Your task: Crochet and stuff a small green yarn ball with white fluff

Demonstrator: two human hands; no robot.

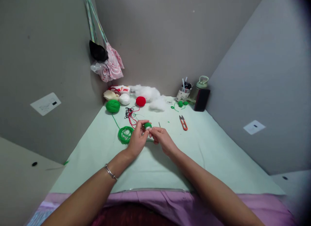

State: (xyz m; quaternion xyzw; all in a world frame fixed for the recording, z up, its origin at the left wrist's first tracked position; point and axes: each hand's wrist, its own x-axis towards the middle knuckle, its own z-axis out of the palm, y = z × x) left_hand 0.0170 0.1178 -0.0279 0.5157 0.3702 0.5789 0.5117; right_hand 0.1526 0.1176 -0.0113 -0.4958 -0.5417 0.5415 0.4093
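Between my two hands is a small round crocheted piece (147, 125), green on top with white below. My left hand (138, 138) is closed around its left side. The fingertips of my right hand (162, 137) pinch together at its lower white edge; whether they also hold a hook or needle is hidden. A loose coil of green yarn (125, 135) lies just left of my left hand, and its strand leads up to a green yarn ball (113, 106). Just beyond my right hand lies a thin short stick (159, 124).
Orange-handled thread snips (184, 124) lie to the right. Farther back are a red yarn ball (140, 101), a white yarn ball (124, 99), white stuffing (148, 93), small green balls (180, 103), a pen cup (182, 94), a bottle (202, 83) and an upright phone (202, 100). Grey partitions enclose the table.
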